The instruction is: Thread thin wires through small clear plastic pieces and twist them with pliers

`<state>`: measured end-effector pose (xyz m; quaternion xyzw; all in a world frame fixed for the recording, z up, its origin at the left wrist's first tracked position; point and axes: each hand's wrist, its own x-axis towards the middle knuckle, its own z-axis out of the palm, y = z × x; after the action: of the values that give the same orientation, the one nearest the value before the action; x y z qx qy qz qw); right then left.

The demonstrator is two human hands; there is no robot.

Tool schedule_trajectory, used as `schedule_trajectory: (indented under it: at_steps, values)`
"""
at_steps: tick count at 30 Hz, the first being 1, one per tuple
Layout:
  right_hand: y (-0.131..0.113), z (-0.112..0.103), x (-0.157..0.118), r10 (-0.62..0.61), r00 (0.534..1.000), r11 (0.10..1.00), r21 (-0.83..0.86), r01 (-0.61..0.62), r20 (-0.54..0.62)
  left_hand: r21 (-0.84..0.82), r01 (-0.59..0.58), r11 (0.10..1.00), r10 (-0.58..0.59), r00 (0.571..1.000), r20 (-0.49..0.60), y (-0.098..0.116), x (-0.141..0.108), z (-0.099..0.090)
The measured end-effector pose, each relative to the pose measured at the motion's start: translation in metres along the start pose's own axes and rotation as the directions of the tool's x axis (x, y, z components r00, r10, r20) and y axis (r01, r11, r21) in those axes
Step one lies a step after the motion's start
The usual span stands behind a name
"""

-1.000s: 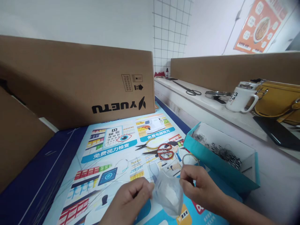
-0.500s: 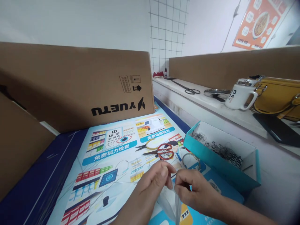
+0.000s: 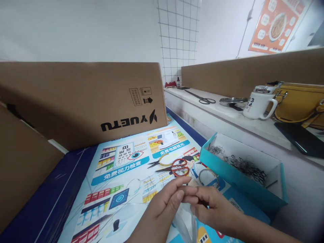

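Observation:
My left hand and my right hand meet at the fingertips over the front of the printed sheet. Both are closed, with thumb and fingers pressed together, and whatever is pinched between the tips is too small to make out. From beneath my right fingers hangs a piece of translucent plastic film, its upper end hidden by the hands. Just beyond them lie red-handled scissors, yellow-handled pliers or cutters and a coil of thin wire.
A teal box on the right contains many small dark metal pieces. Behind it, a white ledge carries black scissors, a lidded mug, a yellow bag and a phone. A large cardboard box blocks the far left.
My hands have come together: the right fingertips now touch the left ones, where a small gap with a thin dark piece showed before. The camera view has shifted slightly.

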<state>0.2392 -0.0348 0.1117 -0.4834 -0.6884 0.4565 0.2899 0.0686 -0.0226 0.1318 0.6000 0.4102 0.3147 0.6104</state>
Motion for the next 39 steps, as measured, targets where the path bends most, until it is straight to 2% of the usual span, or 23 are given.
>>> schedule_trajectory:
  at_steps: [6, 11, 15, 18, 22, 27, 29, 31, 33, 35, 37, 39]
  values:
    - [0.008, -0.002, -0.001, 0.013, 0.999, 1.0, 0.012, -0.012, -0.031, 0.176, -0.114, 0.978, 0.102, 0.992, 0.074, -0.002, -0.001, -0.004]
    - [0.008, -0.004, 0.0, -0.034, 0.999, 0.996, 0.089, 0.033, 0.016, 0.254, -0.236, 0.938, 0.195, 0.965, 0.176, 0.002, -0.003, -0.006]
    - [0.009, -0.006, 0.0, -0.038, 0.997, 0.991, 0.133, 0.03, 0.06, 0.333, -0.216, 0.918, 0.187, 0.975, 0.119, 0.005, -0.006, -0.006]
    - [0.013, -0.006, -0.001, 0.002, 0.996, 0.991, 0.136, -0.014, 0.087, 0.327, -0.239, 0.915, 0.213, 0.97, 0.112, 0.004, -0.005, -0.007]
    - [0.017, -0.005, -0.001, 0.047, 0.998, 0.995, 0.083, -0.05, 0.039, 0.284, -0.302, 0.91, 0.282, 0.953, 0.112, -0.001, -0.001, -0.009]
    - [0.014, -0.005, -0.001, 0.09, 0.996, 0.996, 0.016, -0.09, -0.003, 0.329, -0.265, 0.906, 0.259, 0.964, 0.062, -0.011, 0.003, -0.017]
    - [0.012, -0.006, -0.001, 0.078, 0.997, 0.997, -0.001, -0.078, -0.003, 0.294, -0.266, 0.918, 0.266, 0.963, 0.042, -0.017, 0.008, -0.023]
    - [0.01, -0.007, -0.001, 0.062, 0.998, 0.998, 0.001, -0.062, 0.009, 0.191, -0.272, 0.943, 0.265, 0.962, 0.061, -0.025, 0.014, -0.031]
    - [0.009, -0.007, -0.001, 0.049, 0.999, 0.999, 0.006, -0.05, 0.021, 0.025, -0.24, 0.971, 0.233, 0.959, 0.159, -0.035, 0.022, -0.037]
    - [0.009, -0.006, -0.001, 0.031, 0.999, 0.999, -0.006, -0.031, 0.024, -0.101, -0.123, 0.987, 0.149, 0.939, 0.31, -0.045, 0.029, -0.038]
    - [0.01, -0.006, -0.002, 0.012, 1.0, 0.999, -0.032, -0.011, 0.014, -0.171, -0.084, 0.982, 0.134, 0.941, 0.311, -0.054, 0.034, -0.036]
    - [0.012, -0.006, -0.004, 0.003, 1.0, 0.999, -0.042, -0.003, -0.011, -0.178, -0.079, 0.981, 0.119, 0.966, 0.228, -0.059, 0.038, -0.031]
